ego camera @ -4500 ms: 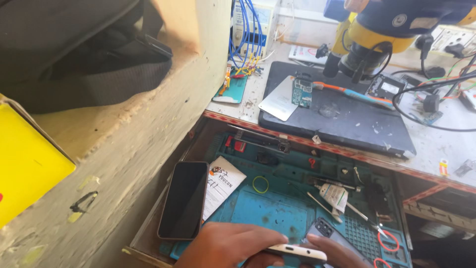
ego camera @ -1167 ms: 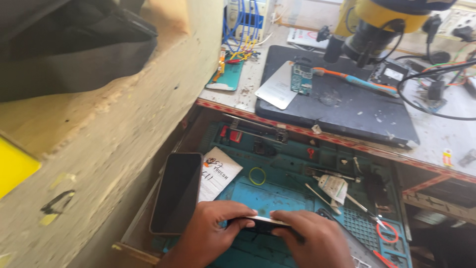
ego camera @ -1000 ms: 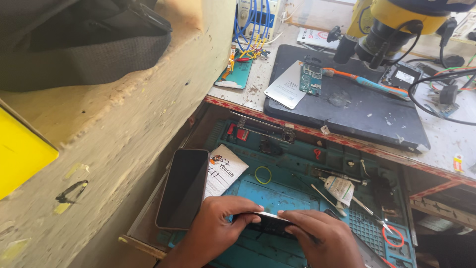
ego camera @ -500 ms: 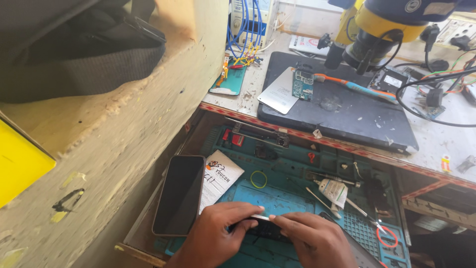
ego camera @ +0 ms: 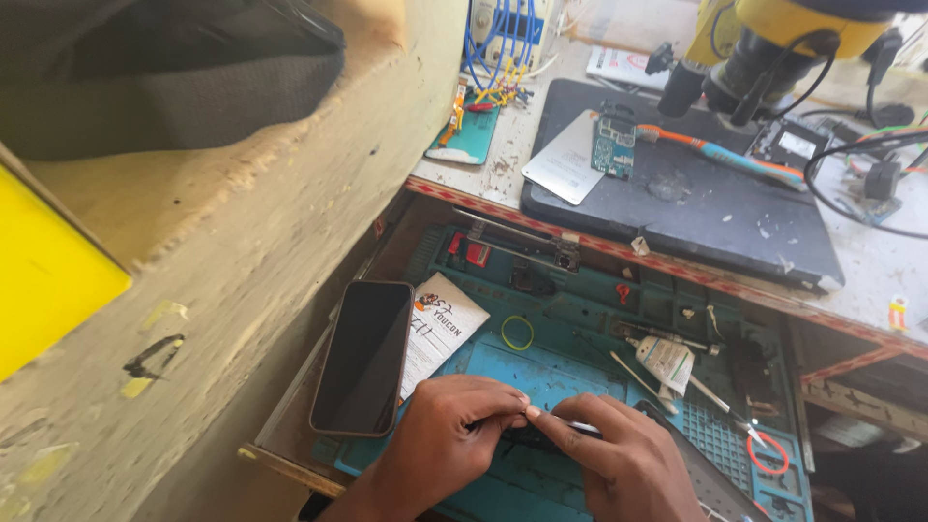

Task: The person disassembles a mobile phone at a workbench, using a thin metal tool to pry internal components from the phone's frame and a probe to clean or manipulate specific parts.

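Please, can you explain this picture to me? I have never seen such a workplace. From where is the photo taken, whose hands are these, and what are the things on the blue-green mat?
The camera sits on the person's head and looks down, so both hands are the person's own. The left hand and right hand meet over a small dark part; the right fingers pinch a thin metal tool, though what kind is too small to tell. They work on a teal repair mat. On it lie a dark phone, a printed card and a yellow ring. Behind, a circuit board rests on a black pad under a yellow microscope.
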